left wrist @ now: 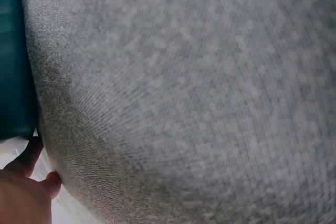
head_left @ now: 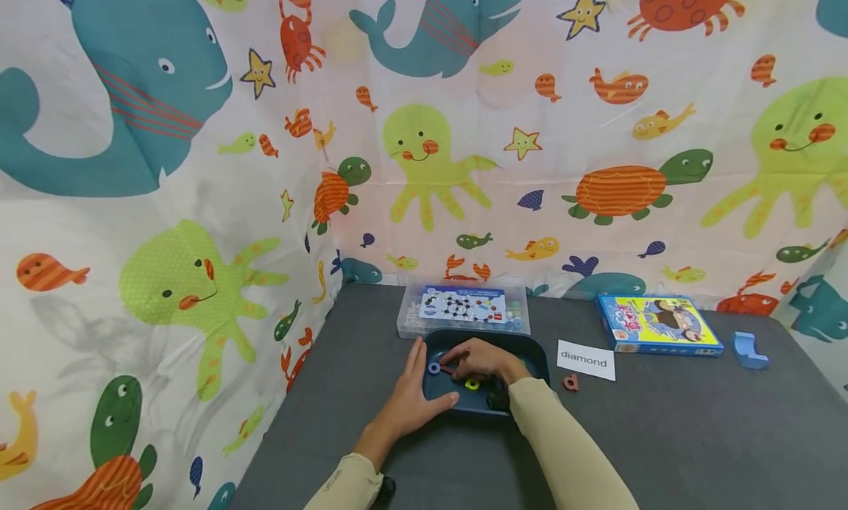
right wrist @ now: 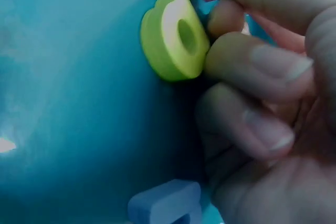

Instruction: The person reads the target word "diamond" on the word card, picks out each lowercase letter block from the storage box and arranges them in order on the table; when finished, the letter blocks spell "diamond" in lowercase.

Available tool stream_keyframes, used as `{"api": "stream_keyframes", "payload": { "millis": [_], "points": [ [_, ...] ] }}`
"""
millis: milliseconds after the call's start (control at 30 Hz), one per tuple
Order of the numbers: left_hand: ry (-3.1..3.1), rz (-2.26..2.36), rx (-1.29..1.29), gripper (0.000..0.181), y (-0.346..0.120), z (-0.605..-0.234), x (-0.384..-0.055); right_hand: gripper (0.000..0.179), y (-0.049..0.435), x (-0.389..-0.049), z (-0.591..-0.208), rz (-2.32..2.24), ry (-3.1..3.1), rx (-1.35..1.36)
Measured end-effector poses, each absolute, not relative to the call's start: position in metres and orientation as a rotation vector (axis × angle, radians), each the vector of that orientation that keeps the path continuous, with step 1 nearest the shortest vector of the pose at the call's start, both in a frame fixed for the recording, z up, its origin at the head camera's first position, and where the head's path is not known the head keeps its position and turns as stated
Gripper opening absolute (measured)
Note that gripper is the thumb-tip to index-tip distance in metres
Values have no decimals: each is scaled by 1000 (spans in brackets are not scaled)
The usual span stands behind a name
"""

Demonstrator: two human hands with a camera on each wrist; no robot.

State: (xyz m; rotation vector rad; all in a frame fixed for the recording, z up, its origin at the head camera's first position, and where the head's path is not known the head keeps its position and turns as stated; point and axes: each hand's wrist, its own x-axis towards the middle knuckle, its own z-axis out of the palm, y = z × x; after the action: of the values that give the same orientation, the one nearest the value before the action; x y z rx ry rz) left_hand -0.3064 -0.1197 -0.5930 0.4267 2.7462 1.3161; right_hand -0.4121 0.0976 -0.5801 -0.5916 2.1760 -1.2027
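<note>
On the dark table stands a blue tray (head_left: 486, 411) with small foam-like letters in it. My left hand (head_left: 414, 392) rests along its left side, fingers straight and thumb at the near rim. My right hand (head_left: 480, 359) reaches inside with curled fingers, pinching a reddish-brown letter (head_left: 447, 369) whose shape is mostly hidden. Left of those fingertips lies a blue ring-like letter (head_left: 433, 368). A yellow-green letter (right wrist: 163, 51) touches the right fingers in the right wrist view, and a greyish-blue letter (right wrist: 168, 200) lies below it.
Right of the tray are a white "diamond" card (head_left: 586, 360) and a reddish-brown letter (head_left: 570, 383). Behind stands a clear plastic box (head_left: 409, 320) with a molecule-picture label. Farther right lie a blue-and-yellow boxed game (head_left: 659, 324) and a curved blue block (head_left: 749, 350).
</note>
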Motion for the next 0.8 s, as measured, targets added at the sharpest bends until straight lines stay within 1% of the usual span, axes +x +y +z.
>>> {"api": "stream_keyframes", "payload": {
  "millis": [133,200,367,400,600,733,800],
  "points": [
    [2744,1334,447,112,-120,-594,-307,33,95,-413,-581,-1198,2188,-588],
    [2741,1342,453,112,-120,-595,-307,29,94,-413,-581,-1199,2196,-591],
    [2742,1346,444,114,-120,-595,-307,7,95,-412,-582,-1220,2209,-589],
    [2741,1348,443,114,-120,-595,-307,5,95,-412,-582,-1227,2212,-585],
    [2743,1347,443,112,-120,-593,-306,13,97,-409,-580,-1233,2236,-569],
    [2739,1348,444,112,-120,-592,-305,3,98,-408,-580,-1264,2218,-558],
    [2742,1347,442,112,-120,-592,-305,13,98,-407,-580,-1276,2204,-555]
  ]
}}
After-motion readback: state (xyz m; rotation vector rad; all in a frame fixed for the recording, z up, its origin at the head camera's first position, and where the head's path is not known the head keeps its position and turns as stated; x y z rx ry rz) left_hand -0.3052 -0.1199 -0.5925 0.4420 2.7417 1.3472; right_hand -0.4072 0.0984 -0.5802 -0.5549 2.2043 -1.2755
